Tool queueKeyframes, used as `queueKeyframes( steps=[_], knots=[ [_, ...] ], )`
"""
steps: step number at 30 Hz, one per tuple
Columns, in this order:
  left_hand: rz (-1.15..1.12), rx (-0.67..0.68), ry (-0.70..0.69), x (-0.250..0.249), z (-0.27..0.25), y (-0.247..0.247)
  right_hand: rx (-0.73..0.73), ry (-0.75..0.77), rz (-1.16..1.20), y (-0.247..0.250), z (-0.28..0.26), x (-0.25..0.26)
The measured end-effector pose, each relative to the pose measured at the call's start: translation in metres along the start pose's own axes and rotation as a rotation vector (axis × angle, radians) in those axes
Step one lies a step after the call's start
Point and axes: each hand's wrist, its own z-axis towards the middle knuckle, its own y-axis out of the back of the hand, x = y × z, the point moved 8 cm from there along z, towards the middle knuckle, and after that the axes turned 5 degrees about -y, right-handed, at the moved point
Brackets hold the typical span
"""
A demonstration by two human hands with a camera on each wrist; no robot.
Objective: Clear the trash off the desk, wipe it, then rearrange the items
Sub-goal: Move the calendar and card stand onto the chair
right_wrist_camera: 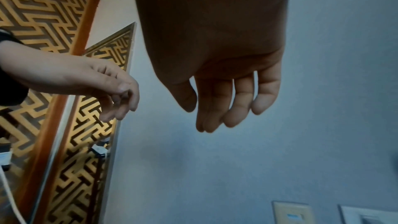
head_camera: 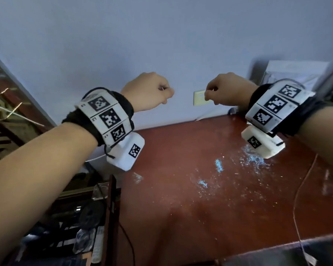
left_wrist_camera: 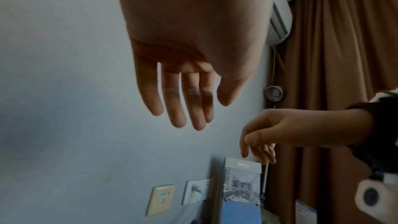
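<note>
The red-brown desk lies below me, its top speckled with pale blue and white smears. Both hands are raised in front of the blue-grey wall, above the desk's back edge. My left hand hangs with loose, nearly straight fingers and holds nothing. My right hand is level with it a short gap away, fingers drooping and relaxed, also holding nothing. Each wrist view catches the other hand from the side: the right hand and the left hand.
A cream wall plate sits between the hands. Papers and a boxed item lean at the back right. A thin cable crosses the desk's right side. A cluttered shelf and a patterned lattice screen stand left; a brown curtain hangs right.
</note>
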Motion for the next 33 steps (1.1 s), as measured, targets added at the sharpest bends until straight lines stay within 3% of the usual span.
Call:
queueKeyframes(
  steps=[8, 20, 29, 33],
  knots=[
    [-0.125, 0.031, -0.139, -0.071, 0.027, -0.023, -0.098, -0.17, -0.15, 0.04, -0.043, -0.065],
    [-0.382, 0.044, -0.165, -0.155, 0.077, -0.058, -0.103, -0.336, 0.005, 0.057, -0.069, -0.212],
    [-0.322, 0.014, -0.204, -0.223, 0.162, -0.122, -0.041, -0.415, -0.002, 0.047, -0.055, -0.348],
    [-0.204, -0.003, -0.238, -0.261, 0.216, -0.174, -0.041, -0.458, 0.0, 0.036, -0.06, -0.416]
  ],
)
